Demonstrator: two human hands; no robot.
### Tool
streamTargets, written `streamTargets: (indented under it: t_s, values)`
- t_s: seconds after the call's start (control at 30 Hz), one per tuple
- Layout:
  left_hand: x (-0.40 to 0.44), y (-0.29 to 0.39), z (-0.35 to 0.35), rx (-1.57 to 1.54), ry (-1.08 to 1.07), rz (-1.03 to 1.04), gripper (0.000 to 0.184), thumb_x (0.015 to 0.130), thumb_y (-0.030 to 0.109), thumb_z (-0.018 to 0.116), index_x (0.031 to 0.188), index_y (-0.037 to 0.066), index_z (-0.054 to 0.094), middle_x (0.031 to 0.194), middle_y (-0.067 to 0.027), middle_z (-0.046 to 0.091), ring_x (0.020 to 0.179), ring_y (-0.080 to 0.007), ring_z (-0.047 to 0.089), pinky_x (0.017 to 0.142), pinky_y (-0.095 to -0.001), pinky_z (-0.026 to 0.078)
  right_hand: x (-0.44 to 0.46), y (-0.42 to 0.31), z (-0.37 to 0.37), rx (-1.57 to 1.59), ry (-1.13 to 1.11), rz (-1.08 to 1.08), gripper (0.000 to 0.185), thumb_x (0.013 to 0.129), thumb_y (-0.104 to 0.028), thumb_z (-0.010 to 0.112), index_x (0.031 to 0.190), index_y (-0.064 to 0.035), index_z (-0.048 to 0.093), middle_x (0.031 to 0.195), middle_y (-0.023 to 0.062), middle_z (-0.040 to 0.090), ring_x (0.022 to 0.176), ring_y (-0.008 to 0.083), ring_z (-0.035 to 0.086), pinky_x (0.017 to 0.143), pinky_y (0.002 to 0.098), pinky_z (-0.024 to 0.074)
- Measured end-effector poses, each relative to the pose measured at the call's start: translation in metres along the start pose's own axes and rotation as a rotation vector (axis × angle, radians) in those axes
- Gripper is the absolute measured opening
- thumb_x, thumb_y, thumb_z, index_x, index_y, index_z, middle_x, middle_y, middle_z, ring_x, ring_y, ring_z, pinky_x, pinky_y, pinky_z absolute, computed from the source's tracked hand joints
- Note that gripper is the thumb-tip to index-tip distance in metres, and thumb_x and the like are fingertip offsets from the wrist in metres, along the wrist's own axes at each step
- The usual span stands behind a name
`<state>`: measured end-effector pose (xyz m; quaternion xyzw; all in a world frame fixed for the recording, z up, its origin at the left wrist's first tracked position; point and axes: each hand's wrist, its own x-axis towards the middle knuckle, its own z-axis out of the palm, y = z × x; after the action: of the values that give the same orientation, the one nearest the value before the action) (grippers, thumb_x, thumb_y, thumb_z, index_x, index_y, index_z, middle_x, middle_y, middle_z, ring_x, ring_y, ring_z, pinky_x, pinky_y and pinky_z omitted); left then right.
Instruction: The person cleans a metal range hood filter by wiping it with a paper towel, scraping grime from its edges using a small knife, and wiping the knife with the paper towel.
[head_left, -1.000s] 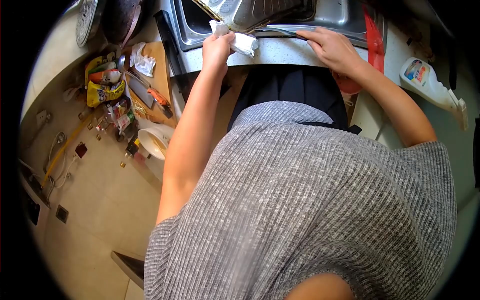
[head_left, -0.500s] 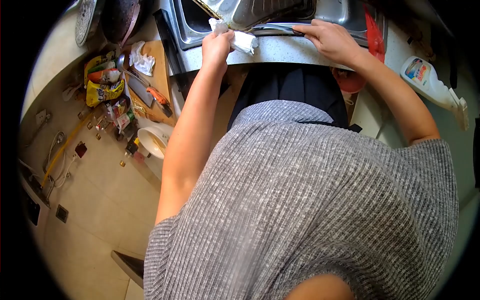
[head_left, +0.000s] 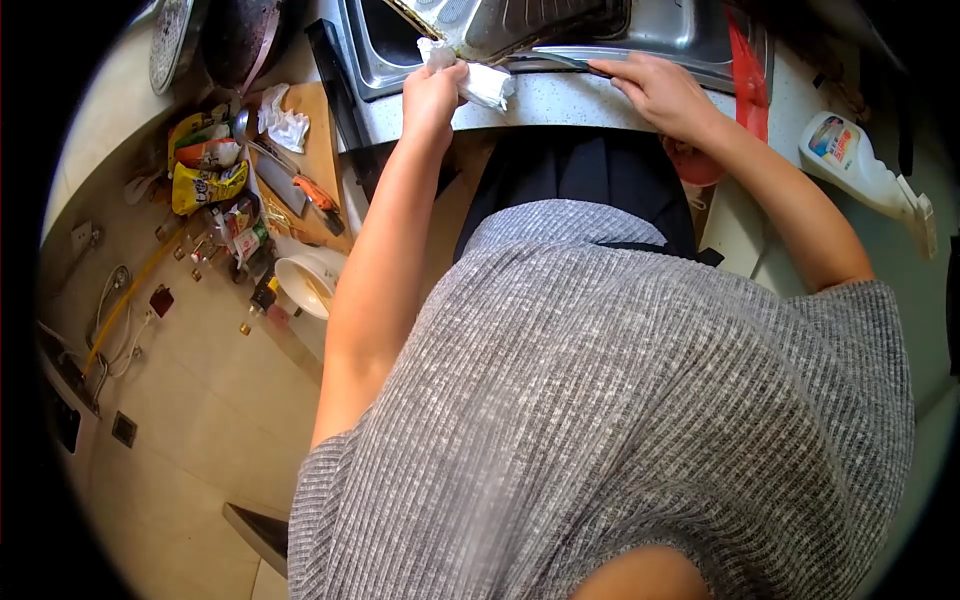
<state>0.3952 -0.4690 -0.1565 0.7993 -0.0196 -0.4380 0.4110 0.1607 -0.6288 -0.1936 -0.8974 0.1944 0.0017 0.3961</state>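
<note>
My left hand (head_left: pixel 432 98) is closed around a crumpled white paper towel (head_left: pixel 487 86). With the towel it grips the near corner of a metal panel (head_left: pixel 545 28), whose ridged, brown-stained face tilts over the sink. My right hand (head_left: pixel 668 95) is wrapped round the dark handle of a thin knife (head_left: pixel 565 60). Its narrow blade points left and lies along the panel's lower edge, close to the towel. The blade tip is too small to make out, and I cannot tell whether it touches the panel.
The steel sink (head_left: pixel 690 35) runs along the counter. A red plastic bag (head_left: pixel 748 85) hangs over its right rim. On the right lies a white spray bottle (head_left: pixel 850 155). At left are a wooden board (head_left: pixel 318 140), an orange-handled knife (head_left: pixel 315 193) and a white bowl (head_left: pixel 305 280).
My right hand has shifted slightly toward my body, and the knife's handle end has dropped with it. The left hand, towel and panel look nearly unmoved.
</note>
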Motion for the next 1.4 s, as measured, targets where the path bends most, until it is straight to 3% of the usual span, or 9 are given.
streamTargets:
  t_s: [0.33,0.43,0.53,0.73,0.83,0.9,1.17,1.27,1.4]
  values:
    - [0.004,-0.003,0.0,0.023,0.021,0.0,0.027,0.084,0.012,0.061,0.105,-0.005,0.057,0.094,-0.0107,0.062,0.083,-0.0189,0.06,0.075,-0.0323,0.05,0.013,0.01,0.001,-0.06,-0.027,-0.079,0.034,0.091,-0.015,0.052,0.124,-0.0181,0.059,0.081,0.011,0.052,0.077,0.0285,0.054,0.07,0.0368,0.0435]
    - [0.003,0.0,-0.002,0.032,0.012,-0.003,0.028,0.084,0.012,0.061,0.106,-0.005,0.056,0.094,-0.0108,0.062,0.083,-0.019,0.06,0.075,-0.0326,0.05,0.004,0.007,0.016,0.129,-0.015,-0.031,0.031,0.09,-0.015,0.051,0.119,-0.0152,0.061,0.085,0.015,0.059,0.082,0.0333,0.058,0.073,0.0411,0.0461]
    - [0.003,-0.002,-0.003,0.03,0.007,0.007,0.03,0.084,0.012,0.061,0.108,-0.006,0.056,0.095,-0.0113,0.062,0.084,-0.0193,0.061,0.076,-0.0329,0.05,-0.001,0.007,0.025,0.151,0.018,-0.012,0.034,0.091,-0.014,0.052,0.125,-0.0142,0.058,0.089,0.0128,0.06,0.081,0.0261,0.056,0.077,0.0339,0.0445]
    - [0.005,-0.004,-0.003,-0.004,0.011,0.005,0.027,0.084,0.011,0.061,0.105,-0.006,0.057,0.094,-0.0115,0.062,0.081,-0.019,0.061,0.072,-0.031,0.05,-0.005,0.003,0.044,0.561,-0.01,0.16,0.036,0.092,-0.013,0.05,0.128,-0.0126,0.055,0.108,0.0123,0.064,0.094,0.022,0.059,0.085,0.0322,0.0439]
    - [0.002,-0.003,0.0,-0.034,0.039,0.019,0.021,0.083,0.01,0.06,0.098,-0.005,0.06,0.087,-0.0099,0.062,0.074,-0.0172,0.059,0.065,-0.0295,0.048,-0.009,0.006,0.045,0.441,0.11,0.051,0.035,0.092,-0.015,0.05,0.127,-0.0145,0.056,0.101,0.0129,0.064,0.091,0.0233,0.06,0.082,0.0325,0.0441]
    - [0.0,-0.001,0.001,-0.036,0.04,0.016,0.021,0.084,0.01,0.06,0.098,-0.006,0.06,0.088,-0.0099,0.063,0.075,-0.0174,0.06,0.065,-0.0295,0.049,-0.007,-0.001,0.026,0.292,0.03,0.063,0.034,0.092,-0.016,0.051,0.125,-0.0157,0.058,0.095,0.0125,0.062,0.088,0.0253,0.059,0.079,0.0336,0.0445]
    - [0.003,-0.001,-0.002,0.001,-0.007,-0.005,0.031,0.085,0.011,0.06,0.109,-0.007,0.055,0.098,-0.0132,0.062,0.085,-0.0203,0.062,0.077,-0.0322,0.05,0.014,-0.006,-0.012,-0.103,-0.057,-0.007,0.03,0.091,-0.016,0.053,0.119,-0.0161,0.061,0.087,0.0108,0.057,0.083,0.03,0.057,0.074,0.0371,0.0454]
    - [0.002,-0.002,0.001,-0.014,0.025,0.014,0.025,0.084,0.01,0.06,0.102,-0.007,0.058,0.092,-0.0113,0.062,0.079,-0.0182,0.06,0.07,-0.0304,0.048,0.01,0.0,-0.001,-0.054,-0.014,-0.037,0.03,0.091,-0.016,0.052,0.12,-0.0144,0.061,0.092,0.0103,0.061,0.083,0.0272,0.059,0.074,0.034,0.0457]
    - [0.001,-0.002,0.001,0.003,0.049,0.025,0.022,0.084,0.01,0.06,0.099,-0.006,0.06,0.087,-0.0099,0.063,0.075,-0.017,0.059,0.066,-0.0293,0.048,0.001,0.004,0.025,0.327,0.001,0.073,0.032,0.092,-0.017,0.051,0.122,-0.0119,0.06,0.1,0.0106,0.065,0.083,0.024,0.06,0.076,0.0318,0.0456]
